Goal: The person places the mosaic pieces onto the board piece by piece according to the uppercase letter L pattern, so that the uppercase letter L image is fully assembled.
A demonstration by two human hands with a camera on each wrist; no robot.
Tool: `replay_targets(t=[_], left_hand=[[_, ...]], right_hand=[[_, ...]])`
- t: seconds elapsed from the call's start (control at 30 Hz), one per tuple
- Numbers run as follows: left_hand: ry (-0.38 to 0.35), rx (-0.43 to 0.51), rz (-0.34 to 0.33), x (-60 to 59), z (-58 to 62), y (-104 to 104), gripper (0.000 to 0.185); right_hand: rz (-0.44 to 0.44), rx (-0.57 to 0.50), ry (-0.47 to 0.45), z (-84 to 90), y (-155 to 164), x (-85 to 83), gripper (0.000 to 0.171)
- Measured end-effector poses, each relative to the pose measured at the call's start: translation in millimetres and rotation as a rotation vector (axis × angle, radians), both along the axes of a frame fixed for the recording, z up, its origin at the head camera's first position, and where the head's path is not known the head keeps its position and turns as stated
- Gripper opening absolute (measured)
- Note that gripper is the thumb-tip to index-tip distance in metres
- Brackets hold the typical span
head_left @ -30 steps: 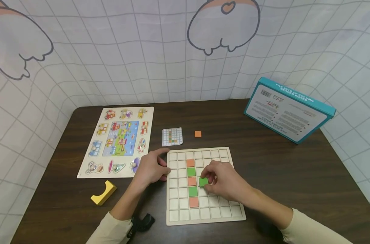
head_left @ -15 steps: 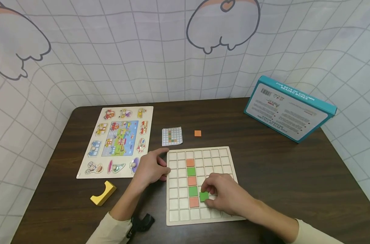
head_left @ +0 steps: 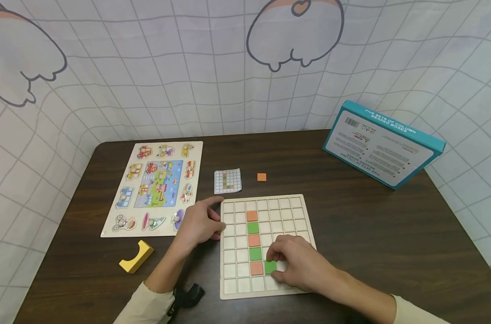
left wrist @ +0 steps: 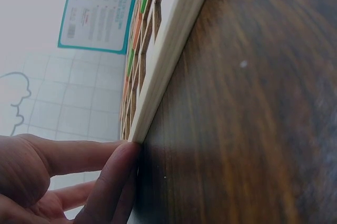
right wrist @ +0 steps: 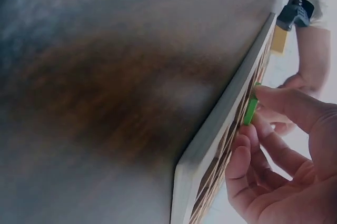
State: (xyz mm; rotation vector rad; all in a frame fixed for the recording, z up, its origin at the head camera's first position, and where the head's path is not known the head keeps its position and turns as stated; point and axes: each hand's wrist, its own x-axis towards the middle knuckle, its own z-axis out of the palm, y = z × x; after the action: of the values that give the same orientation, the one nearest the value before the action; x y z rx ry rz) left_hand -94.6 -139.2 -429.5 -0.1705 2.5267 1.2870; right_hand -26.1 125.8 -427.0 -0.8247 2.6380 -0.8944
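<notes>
A pale wooden grid board [head_left: 286, 279] lies flat on the table. Its third column carries orange-pink tiles [head_left: 254, 240] alternating with green tiles [head_left: 255, 254]. My right hand [head_left: 299, 263] pinches a green square tile [head_left: 270, 267] between thumb and fingers, right of the lowest orange-pink tile. In the right wrist view that green tile [right wrist: 250, 111] looks tilted, one edge at the grid. My left hand [head_left: 198, 223] touches the board's left edge with extended fingers, near the far left corner. The left wrist view shows those fingertips [left wrist: 129, 153] against the board's side.
Behind the board lie a small printed grid card [head_left: 227, 181] and a loose orange tile [head_left: 261, 177]. A knobbed picture puzzle [head_left: 125, 222] lies at left, with a yellow arch block [head_left: 137, 257] nearer. A teal-edged box [head_left: 383, 144] stands at back right.
My right hand has moved the green tile toward me along the column right of the coloured ones, down beside the lowest orange-pink tile. The left hand has stayed at the board's edge.
</notes>
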Motion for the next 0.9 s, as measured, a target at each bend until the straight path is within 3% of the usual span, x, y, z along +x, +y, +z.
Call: replay_targets(t=[0.27,0.67,0.9], left_hand=[[-0.007,0.0,0.003,-0.2,0.0,0.2,0.069],[-0.011,0.009,0.013,-0.1,-0.4,0.3,0.07],[0.003,0.002,0.002,0.2,0.2,-0.1,0.069]], right_hand=[[0.008,0.005,0.053,-3.9,-0.4,1.6,0.024],[0.017,-0.012,0.044,-3.8,-0.6,0.2,0.026],[-0.003,-0.022,0.009,1.5,-1.3,-9.1,0.022]])
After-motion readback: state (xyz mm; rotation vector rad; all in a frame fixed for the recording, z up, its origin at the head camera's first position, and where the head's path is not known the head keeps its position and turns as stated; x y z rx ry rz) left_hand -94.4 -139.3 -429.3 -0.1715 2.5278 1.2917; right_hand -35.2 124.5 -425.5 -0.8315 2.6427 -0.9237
